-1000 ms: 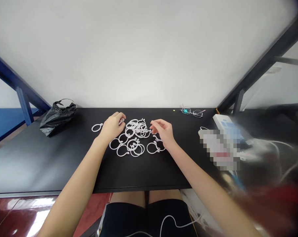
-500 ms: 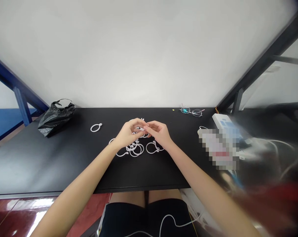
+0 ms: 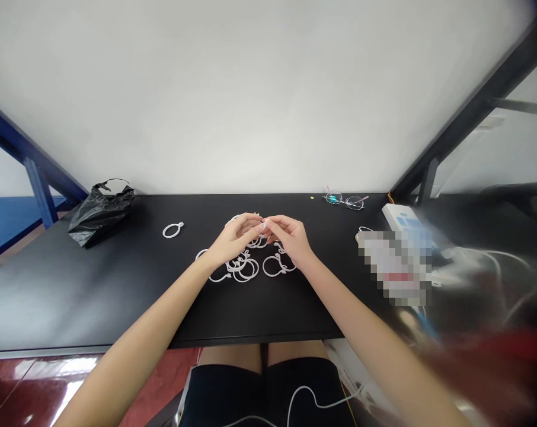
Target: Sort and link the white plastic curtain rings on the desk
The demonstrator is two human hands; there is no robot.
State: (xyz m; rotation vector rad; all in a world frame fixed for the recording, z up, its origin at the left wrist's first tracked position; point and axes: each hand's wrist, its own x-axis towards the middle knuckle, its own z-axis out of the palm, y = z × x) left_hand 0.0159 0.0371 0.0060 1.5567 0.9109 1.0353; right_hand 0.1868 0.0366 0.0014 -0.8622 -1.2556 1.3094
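Note:
My left hand [image 3: 233, 240] and my right hand [image 3: 291, 238] meet over the middle of the black table, thumbs and fingers pinched together. A bit of a white plastic ring [image 3: 265, 225] shows between the fingertips; the fingers hide most of it. Below and behind my hands lie several more white rings [image 3: 245, 271] with small knobs or clasps, some overlapping. Two of these rings [image 3: 272, 266] lie beside my right wrist. One separate ring [image 3: 173, 230] rests farther left on the table.
A crumpled black plastic bag [image 3: 102, 212] sits at the back left of the black table [image 3: 130, 284]. Eyeglasses [image 3: 345, 200] lie near the wall. A white box [image 3: 404, 218], a blurred-out item [image 3: 395, 267] and white cables [image 3: 495, 254] are on the right.
My fingertips have shifted slightly right and closed tighter together, with a bit of white now showing between them. The rings on the table lie as before.

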